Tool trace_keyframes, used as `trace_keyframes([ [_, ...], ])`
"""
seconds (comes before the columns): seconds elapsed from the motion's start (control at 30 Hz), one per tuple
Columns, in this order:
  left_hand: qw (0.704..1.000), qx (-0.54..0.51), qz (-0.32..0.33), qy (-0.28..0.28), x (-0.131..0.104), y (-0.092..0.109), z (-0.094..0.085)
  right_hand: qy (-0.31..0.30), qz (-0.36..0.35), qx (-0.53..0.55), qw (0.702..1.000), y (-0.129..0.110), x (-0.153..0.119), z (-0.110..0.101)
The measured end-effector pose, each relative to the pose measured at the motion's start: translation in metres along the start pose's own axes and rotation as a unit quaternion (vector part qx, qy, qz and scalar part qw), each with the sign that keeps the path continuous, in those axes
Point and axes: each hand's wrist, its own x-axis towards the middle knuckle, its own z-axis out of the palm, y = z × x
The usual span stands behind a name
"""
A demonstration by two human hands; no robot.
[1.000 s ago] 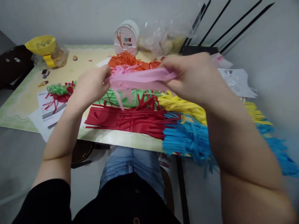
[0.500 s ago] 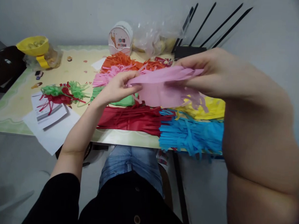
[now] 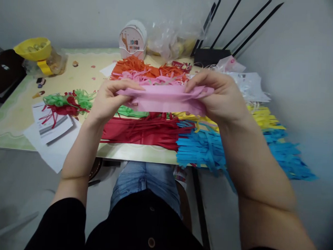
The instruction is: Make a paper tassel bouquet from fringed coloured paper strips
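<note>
Left hand [image 3: 109, 97] and right hand [image 3: 217, 93] have both shifted leftward since the previous view, and the pink paper strip [image 3: 160, 99], slanted before, now spans nearly level between them. Thumb and fingers of the left pinch one end; those of the right grasp the other, its index finger laid over the upper face. The strip is held above the table [image 3: 18, 114], partly hiding green fringed paper [image 3: 132, 111]. Nearer the person lies red fringed paper [image 3: 139, 131], with blue fringed paper [image 3: 200, 146] to its right and yellow fringed paper [image 3: 265, 117] behind the blue. Orange fringed paper [image 3: 128, 67] lies beyond the strip, near the white tub [image 3: 133, 40].
</note>
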Motion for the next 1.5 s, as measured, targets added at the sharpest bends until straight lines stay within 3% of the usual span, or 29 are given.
trace_keyframes([
  [0.1,0.997,-0.039,0.023,-0.054,-0.001,0.0,-0.017,0.0,-0.012,0.039,0.999,0.0,0.0,-0.001],
  [0.23,0.969,-0.141,0.056,-0.194,0.01,-0.002,-0.033,-0.019,-0.054,0.071,0.996,0.002,0.004,-0.004],
  [0.3,0.963,-0.135,0.024,-0.233,0.018,0.001,-0.029,-0.044,-0.072,0.052,0.995,0.001,0.005,-0.004],
  [0.4,0.962,-0.047,-0.027,-0.269,0.028,0.011,-0.013,-0.062,-0.099,0.003,0.993,-0.004,0.003,-0.003],
  [0.53,0.949,0.022,-0.047,-0.311,0.035,0.018,-0.003,-0.084,-0.111,-0.071,0.988,-0.013,-0.005,-0.011],
  [0.73,0.959,0.097,-0.044,-0.263,0.036,0.024,-0.01,-0.262,-0.017,-0.117,0.958,-0.025,0.003,-0.041],
  [0.87,0.956,0.151,-0.017,-0.252,0.036,0.032,-0.008,-0.215,-0.009,-0.13,0.968,-0.018,0.017,-0.027],
  [1.03,0.952,0.161,0.007,-0.259,0.031,0.034,-0.013,-0.24,0.006,-0.136,0.961,-0.003,0.023,-0.004],
  [1.23,0.975,0.108,-0.041,-0.188,0.017,0.03,-0.014,-0.155,0.061,-0.053,0.985,-0.006,0.01,-0.003],
  [1.5,0.99,0.074,-0.065,-0.103,0.007,0.03,-0.007,-0.062,0.074,-0.065,0.993,-0.011,-0.002,0.003],
])
